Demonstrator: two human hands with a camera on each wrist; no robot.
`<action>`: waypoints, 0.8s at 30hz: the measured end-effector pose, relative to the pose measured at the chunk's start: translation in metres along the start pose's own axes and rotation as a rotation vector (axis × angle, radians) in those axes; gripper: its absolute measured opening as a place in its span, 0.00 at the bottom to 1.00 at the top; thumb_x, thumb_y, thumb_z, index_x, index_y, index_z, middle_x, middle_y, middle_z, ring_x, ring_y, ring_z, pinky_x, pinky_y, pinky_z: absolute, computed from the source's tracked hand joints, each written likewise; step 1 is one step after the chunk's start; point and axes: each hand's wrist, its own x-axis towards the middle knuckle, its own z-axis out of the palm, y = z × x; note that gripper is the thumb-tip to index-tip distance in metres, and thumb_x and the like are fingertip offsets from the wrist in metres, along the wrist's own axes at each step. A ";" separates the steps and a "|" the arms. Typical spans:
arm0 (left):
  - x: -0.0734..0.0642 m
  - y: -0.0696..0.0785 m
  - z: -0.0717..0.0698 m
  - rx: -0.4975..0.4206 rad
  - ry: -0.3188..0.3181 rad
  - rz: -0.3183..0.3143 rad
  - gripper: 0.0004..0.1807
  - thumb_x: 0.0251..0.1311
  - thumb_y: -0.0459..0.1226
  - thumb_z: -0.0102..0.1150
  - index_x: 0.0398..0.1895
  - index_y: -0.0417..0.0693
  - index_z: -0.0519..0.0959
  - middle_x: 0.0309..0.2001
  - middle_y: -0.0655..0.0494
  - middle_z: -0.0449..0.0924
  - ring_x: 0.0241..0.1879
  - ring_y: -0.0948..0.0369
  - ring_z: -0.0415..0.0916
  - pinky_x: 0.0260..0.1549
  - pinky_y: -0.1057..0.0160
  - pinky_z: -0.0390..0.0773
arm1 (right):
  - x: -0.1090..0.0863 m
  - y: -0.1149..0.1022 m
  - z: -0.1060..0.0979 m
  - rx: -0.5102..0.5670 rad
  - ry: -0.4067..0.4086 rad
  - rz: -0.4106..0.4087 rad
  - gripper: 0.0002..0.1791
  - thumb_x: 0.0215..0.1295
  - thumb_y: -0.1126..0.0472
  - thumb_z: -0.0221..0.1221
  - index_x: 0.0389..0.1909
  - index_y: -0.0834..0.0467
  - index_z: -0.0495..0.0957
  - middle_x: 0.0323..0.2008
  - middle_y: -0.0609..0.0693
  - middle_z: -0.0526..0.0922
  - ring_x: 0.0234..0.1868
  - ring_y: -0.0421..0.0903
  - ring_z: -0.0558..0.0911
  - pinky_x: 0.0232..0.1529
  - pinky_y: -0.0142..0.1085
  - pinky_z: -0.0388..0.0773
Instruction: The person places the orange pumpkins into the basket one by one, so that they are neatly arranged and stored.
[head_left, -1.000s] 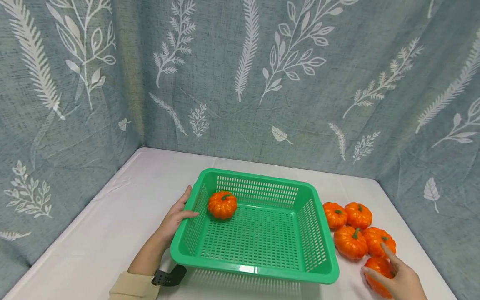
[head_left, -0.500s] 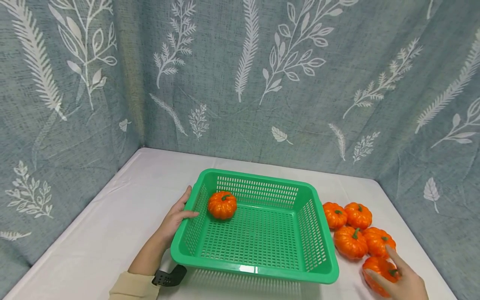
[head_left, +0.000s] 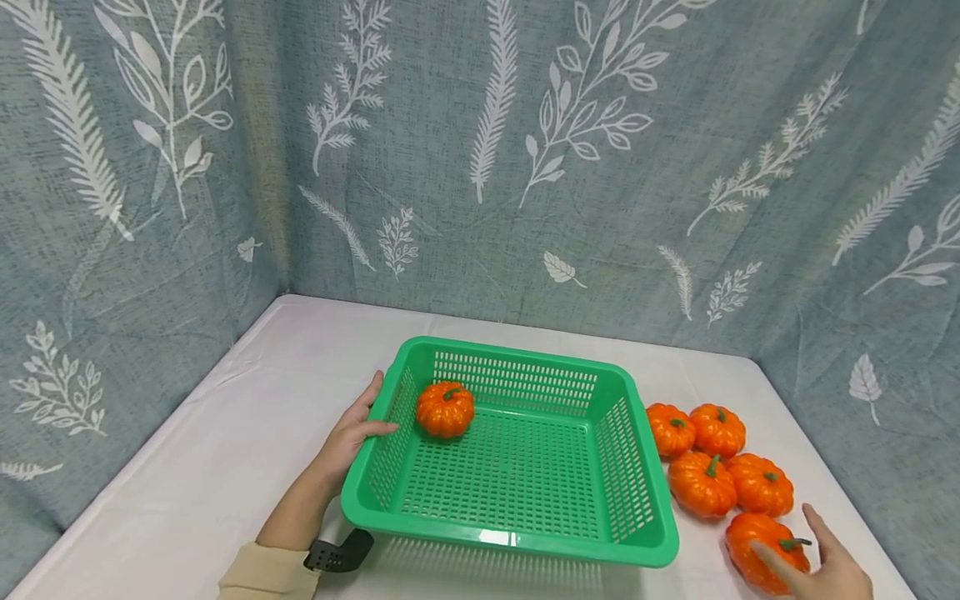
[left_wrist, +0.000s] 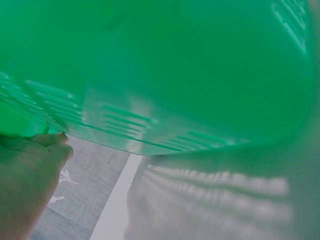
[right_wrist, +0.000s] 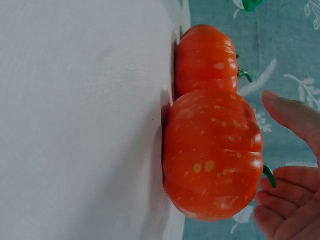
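Observation:
My left hand (head_left: pixel 348 437) holds the left rim of a green plastic basket (head_left: pixel 495 538), its thumb over the rim and its other fingers outside. A small orange pumpkin (head_left: pixel 445 411) with a green stem sits in the basket's far left corner. At the lower right, my right hand (head_left: pixel 828 571) hovers beside the nearest pumpkin (head_left: pixel 750 546), thumb and fingers spread apart. In the right wrist view that pumpkin (right_wrist: pixel 212 155) rests on the table, its stem towards the fingers; no grip on it shows. The left wrist view is mostly filled by the basket's wall (left_wrist: pixel 175 75).
Several more orange pumpkins (head_left: pixel 701 485) are clustered to the right of the basket, behind the nearest one. A white cloth (head_left: pixel 202 467) covers the table. Blue-grey leaf-patterned curtains (head_left: pixel 450 167) enclose the back and sides.
My right hand has drawn back to the right from the nearest pumpkin, whose stem has turned to point right. The left hand and basket have stayed put.

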 end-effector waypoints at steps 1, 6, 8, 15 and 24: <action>0.000 0.000 0.000 0.000 0.000 0.000 0.45 0.59 0.27 0.42 0.71 0.48 0.25 0.72 0.54 0.23 0.71 0.50 0.30 0.54 0.79 0.61 | 0.001 0.001 0.001 0.003 -0.006 0.019 0.64 0.43 0.31 0.61 0.69 0.66 0.41 0.58 0.79 0.56 0.57 0.73 0.61 0.55 0.60 0.65; 0.000 0.000 0.000 -0.009 -0.004 0.002 0.45 0.59 0.27 0.41 0.71 0.48 0.25 0.72 0.54 0.22 0.71 0.50 0.31 0.55 0.76 0.62 | 0.006 0.009 0.009 -0.011 -0.078 0.066 0.70 0.36 0.26 0.61 0.69 0.67 0.39 0.58 0.79 0.55 0.58 0.73 0.59 0.55 0.60 0.64; 0.000 0.000 0.000 -0.016 -0.005 0.003 0.45 0.60 0.27 0.40 0.71 0.48 0.25 0.72 0.54 0.22 0.71 0.50 0.32 0.55 0.75 0.62 | 0.009 0.012 0.012 -0.017 -0.097 0.067 0.74 0.31 0.24 0.61 0.69 0.67 0.37 0.58 0.79 0.55 0.57 0.73 0.58 0.54 0.61 0.64; 0.000 0.000 0.000 -0.020 -0.007 0.000 0.45 0.59 0.27 0.41 0.70 0.48 0.25 0.72 0.54 0.22 0.71 0.50 0.32 0.55 0.75 0.62 | 0.018 0.021 0.019 -0.028 -0.160 0.075 0.81 0.22 0.25 0.65 0.68 0.66 0.29 0.59 0.78 0.54 0.54 0.72 0.62 0.52 0.61 0.67; 0.000 -0.001 0.000 0.001 0.004 0.000 0.45 0.59 0.27 0.41 0.71 0.47 0.25 0.72 0.55 0.22 0.71 0.52 0.29 0.56 0.78 0.59 | 0.022 0.023 0.031 -0.011 -0.086 0.158 0.84 0.14 0.28 0.69 0.70 0.64 0.33 0.60 0.73 0.59 0.52 0.68 0.66 0.51 0.61 0.68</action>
